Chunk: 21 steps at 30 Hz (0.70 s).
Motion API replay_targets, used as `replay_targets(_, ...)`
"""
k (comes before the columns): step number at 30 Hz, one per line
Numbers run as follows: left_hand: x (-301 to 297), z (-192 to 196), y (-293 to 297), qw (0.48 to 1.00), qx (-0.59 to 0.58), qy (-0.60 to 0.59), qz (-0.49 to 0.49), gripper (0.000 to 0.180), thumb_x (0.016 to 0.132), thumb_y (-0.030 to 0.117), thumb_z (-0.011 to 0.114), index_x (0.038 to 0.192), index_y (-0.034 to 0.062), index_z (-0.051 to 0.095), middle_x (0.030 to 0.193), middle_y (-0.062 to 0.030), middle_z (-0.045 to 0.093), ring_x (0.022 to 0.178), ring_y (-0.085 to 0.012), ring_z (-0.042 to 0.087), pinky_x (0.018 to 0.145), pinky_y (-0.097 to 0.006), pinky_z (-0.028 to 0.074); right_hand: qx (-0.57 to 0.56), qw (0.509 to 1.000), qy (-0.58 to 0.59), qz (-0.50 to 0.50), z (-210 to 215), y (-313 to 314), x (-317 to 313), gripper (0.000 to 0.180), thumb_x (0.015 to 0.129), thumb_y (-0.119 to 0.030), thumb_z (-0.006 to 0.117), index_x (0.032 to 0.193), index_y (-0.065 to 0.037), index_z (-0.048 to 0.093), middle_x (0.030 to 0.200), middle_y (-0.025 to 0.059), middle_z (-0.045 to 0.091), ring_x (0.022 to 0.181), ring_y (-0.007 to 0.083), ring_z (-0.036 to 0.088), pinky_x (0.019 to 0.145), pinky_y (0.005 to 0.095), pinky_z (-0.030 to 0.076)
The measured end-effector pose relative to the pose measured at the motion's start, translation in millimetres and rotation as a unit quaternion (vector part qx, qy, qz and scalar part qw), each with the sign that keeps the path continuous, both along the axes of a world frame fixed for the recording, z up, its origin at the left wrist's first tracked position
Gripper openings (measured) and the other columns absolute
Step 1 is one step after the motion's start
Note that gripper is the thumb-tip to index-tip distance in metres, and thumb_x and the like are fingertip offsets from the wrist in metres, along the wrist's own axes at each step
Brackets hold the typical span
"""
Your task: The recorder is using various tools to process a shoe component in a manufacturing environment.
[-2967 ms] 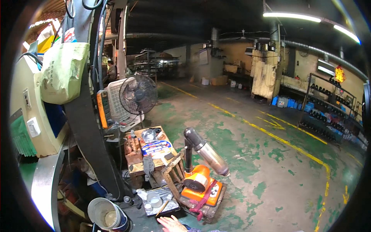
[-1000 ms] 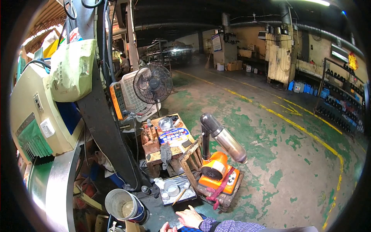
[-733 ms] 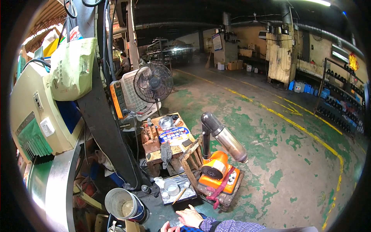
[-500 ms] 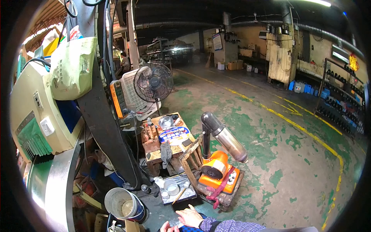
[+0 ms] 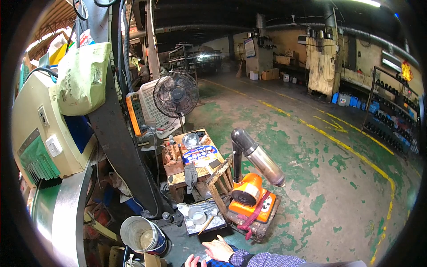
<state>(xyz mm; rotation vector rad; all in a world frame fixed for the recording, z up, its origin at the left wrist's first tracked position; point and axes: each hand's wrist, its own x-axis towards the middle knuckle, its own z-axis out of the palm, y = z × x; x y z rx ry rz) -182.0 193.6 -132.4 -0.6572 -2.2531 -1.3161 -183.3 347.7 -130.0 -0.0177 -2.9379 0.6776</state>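
Right hand (image 5: 219,249) lies flat and open, gripping nothing, at the near edge below the metal tray (image 5: 209,222) on the floor. Left hand (image 5: 192,261) barely seen; grip cannot be told. Tray's small cup (image 5: 197,215) best approached slowly from above.

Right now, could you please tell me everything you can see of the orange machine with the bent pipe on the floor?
The orange machine is a small boxy unit standing on the worn green floor, on a dark low base. A round pale disc and small knobs show on its casing, and a red strap hangs over its front. A dark pipe rises from it, elbows, and ends in a tilted silvery cylinder. A wooden frame leans beside it on its left; whether they touch is unclear.
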Motion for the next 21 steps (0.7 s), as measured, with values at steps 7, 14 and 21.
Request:
replay_targets(7,-0.1,0.9,1.2,1.0,0.008,-0.016,-0.002,0.023,0.075,0.009,0.065,0.096,0.0019,0.06,0.103,-0.0158,0.059,0.093,-0.0314,0.056,0.081,-0.037,0.046,-0.003,1.0,-0.014,0.004,6.4,0.3,0.6,0.036,0.082,-0.025,0.053,0.113,-0.007,0.054,0.097,0.008,0.063,0.092,0.0226,0.058,0.098,0.0503,0.03)
replay_targets(14,2.0,2.4,1.2,1.0,0.011,-0.028,-0.004,0.028,0.076,0.009,0.064,0.101,0.0003,0.058,0.104,-0.0167,0.059,0.095,-0.0317,0.056,0.084,-0.036,0.044,-0.008,1.0,-0.021,0.002,7.3,-0.3,1.3,0.036,0.083,-0.025,0.052,0.114,-0.007,0.054,0.097,0.0092,0.063,0.093,0.0235,0.058,0.098,0.0501,0.029)
replay_targets(21,1.7,2.1,2.2,0.999,0.014,-0.033,-0.006,0.028,0.076,0.009,0.062,0.103,0.0,0.058,0.103,-0.017,0.059,0.095,-0.0314,0.056,0.084,-0.037,0.044,-0.005,1.0,-0.014,0.003,6.0,0.3,2.0,0.036,0.082,-0.024,0.053,0.113,-0.007,0.054,0.093,0.0094,0.064,0.09,0.0242,0.059,0.097,0.0505,0.032)
